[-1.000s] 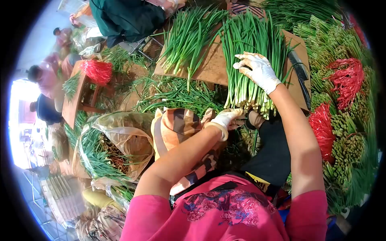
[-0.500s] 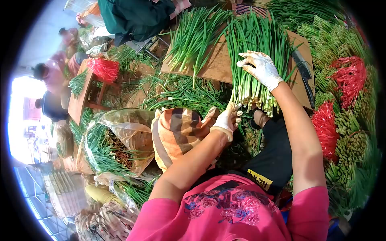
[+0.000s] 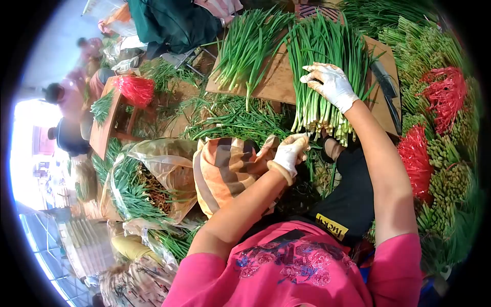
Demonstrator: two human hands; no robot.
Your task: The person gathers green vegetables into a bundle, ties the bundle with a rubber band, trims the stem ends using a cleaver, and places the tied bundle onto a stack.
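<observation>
A thick bunch of garlic chives (image 3: 325, 43) lies on a wooden board, its green leaves pointing away and its pale stalk ends at the board's near edge. Across the stalks rests my right hand (image 3: 332, 88) in a white glove, fingers apart and slightly bent. My left hand (image 3: 291, 153), also gloved, is just below and left of the stalk ends with its fingers pinched together. What it holds, if anything, I cannot make out. To the left on the same board (image 3: 270, 93) is a smaller, looser bunch of chives (image 3: 250, 48).
A dark long-bladed knife (image 3: 386, 87) lies at the board's right edge. Tied bundles (image 3: 442, 163) are stacked at right, with red plastic strips (image 3: 414, 158). Loose leaves (image 3: 235, 120) cover the ground. An orange-brown checked cloth (image 3: 222, 171) and clear plastic bag (image 3: 169, 166) sit left.
My left hand's fingers have curled closer together, a little away from the stalk ends. My right hand stays on the bunch almost unmoved.
</observation>
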